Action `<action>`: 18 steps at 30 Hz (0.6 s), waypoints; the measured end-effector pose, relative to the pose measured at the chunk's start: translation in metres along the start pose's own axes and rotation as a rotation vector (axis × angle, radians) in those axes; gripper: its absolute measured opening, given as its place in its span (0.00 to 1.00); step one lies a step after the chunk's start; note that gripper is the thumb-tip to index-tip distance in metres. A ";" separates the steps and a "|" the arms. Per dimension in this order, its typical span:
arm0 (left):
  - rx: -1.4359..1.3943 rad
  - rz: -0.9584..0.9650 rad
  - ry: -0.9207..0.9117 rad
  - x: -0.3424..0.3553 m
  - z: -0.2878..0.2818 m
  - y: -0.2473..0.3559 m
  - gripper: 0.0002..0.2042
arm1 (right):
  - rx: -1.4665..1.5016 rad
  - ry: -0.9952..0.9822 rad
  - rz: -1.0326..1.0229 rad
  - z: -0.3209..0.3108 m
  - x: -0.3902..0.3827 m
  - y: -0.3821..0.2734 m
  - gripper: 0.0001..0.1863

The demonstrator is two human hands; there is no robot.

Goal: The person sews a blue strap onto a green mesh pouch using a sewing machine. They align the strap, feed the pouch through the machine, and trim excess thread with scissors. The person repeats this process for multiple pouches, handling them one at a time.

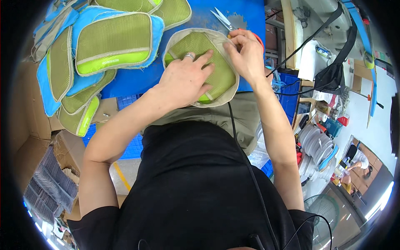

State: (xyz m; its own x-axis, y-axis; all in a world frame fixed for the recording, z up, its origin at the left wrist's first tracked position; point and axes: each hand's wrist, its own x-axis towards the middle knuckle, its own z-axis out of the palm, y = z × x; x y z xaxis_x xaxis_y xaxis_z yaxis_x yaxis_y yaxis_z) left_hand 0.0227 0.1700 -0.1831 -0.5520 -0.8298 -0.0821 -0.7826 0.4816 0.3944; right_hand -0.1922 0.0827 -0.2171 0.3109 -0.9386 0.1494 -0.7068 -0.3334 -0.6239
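Note:
A round piece of green mesh fabric [223,68] with a beige edge lies at the front of the blue table. My left hand [181,81], with a ring on one finger, rests on it with its fingers spread. My right hand [246,56] is at the piece's right edge, fingers curled and thumb close to the beige rim. Scissors [223,18] are at that hand, blades slightly apart and pointing away to the left. Their red handle shows beside the curled fingers, which partly hide it.
Several green mesh pieces with blue backing [114,39] are piled at the table's left. The blue tabletop [135,81] shows between pile and hands. Cardboard boxes [31,118] stand at left. A black cable hangs down my front. Cords, stacked white items [314,143] and a fan [323,208] are at right.

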 end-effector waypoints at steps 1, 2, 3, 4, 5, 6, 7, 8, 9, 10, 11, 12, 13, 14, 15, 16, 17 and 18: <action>-0.006 -0.001 -0.008 0.001 -0.001 0.000 0.25 | 0.005 0.001 0.007 -0.001 -0.001 -0.002 0.10; -0.014 0.015 0.080 0.002 -0.002 -0.004 0.25 | 0.011 0.003 0.014 -0.003 -0.001 -0.004 0.10; -0.023 0.034 0.169 0.005 -0.002 -0.013 0.24 | 0.015 0.006 0.022 -0.005 -0.003 -0.007 0.10; -0.026 0.058 0.261 0.012 -0.004 -0.022 0.24 | 0.005 0.021 -0.033 -0.010 -0.002 -0.012 0.09; 0.065 0.053 0.414 0.022 -0.014 -0.027 0.23 | -0.001 0.032 -0.088 -0.013 -0.006 -0.021 0.08; 0.155 0.050 0.567 0.034 -0.028 -0.031 0.22 | -0.008 0.043 -0.141 -0.017 -0.010 -0.030 0.08; 0.250 0.043 0.718 0.039 -0.039 -0.034 0.21 | 0.056 0.042 -0.146 -0.023 -0.013 -0.043 0.07; 0.172 0.051 0.612 0.043 -0.042 -0.038 0.20 | 0.119 0.044 -0.147 -0.030 -0.015 -0.057 0.07; 0.096 0.058 0.505 0.045 -0.045 -0.041 0.20 | 0.183 0.047 -0.150 -0.035 -0.020 -0.065 0.07; 0.022 0.073 0.399 0.048 -0.048 -0.044 0.19 | 0.181 0.094 -0.122 -0.037 -0.025 -0.066 0.08; -0.015 0.065 0.423 0.048 -0.052 -0.044 0.18 | 0.180 0.141 -0.094 -0.039 -0.030 -0.066 0.09; -0.053 0.056 0.447 0.045 -0.057 -0.040 0.17 | 0.179 0.188 -0.066 -0.042 -0.035 -0.065 0.11; -0.093 0.052 0.464 0.042 -0.061 -0.035 0.16 | 0.150 0.218 -0.032 -0.047 -0.042 -0.066 0.12; -0.140 0.029 0.497 0.035 -0.064 -0.030 0.16 | 0.125 0.247 0.001 -0.053 -0.049 -0.067 0.13; -0.188 0.004 0.530 0.026 -0.067 -0.024 0.15 | 0.100 0.275 0.035 -0.058 -0.055 -0.069 0.14; -0.240 -0.020 0.560 0.018 -0.068 -0.017 0.14 | 0.151 0.278 0.090 -0.063 -0.060 -0.072 0.12; -0.340 -0.049 0.540 0.010 -0.064 -0.007 0.14 | 0.187 0.248 0.106 -0.067 -0.065 -0.071 0.11; -0.440 -0.081 0.518 0.001 -0.059 0.002 0.13 | 0.224 0.218 0.121 -0.071 -0.071 -0.070 0.10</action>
State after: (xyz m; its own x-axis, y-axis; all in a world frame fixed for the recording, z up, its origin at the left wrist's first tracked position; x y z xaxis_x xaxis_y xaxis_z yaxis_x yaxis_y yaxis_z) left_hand 0.0379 0.1529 -0.1282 -0.2015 -0.9391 0.2785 -0.5654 0.3437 0.7498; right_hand -0.2098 0.1662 -0.1294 0.0728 -0.9751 0.2093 -0.5655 -0.2132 -0.7967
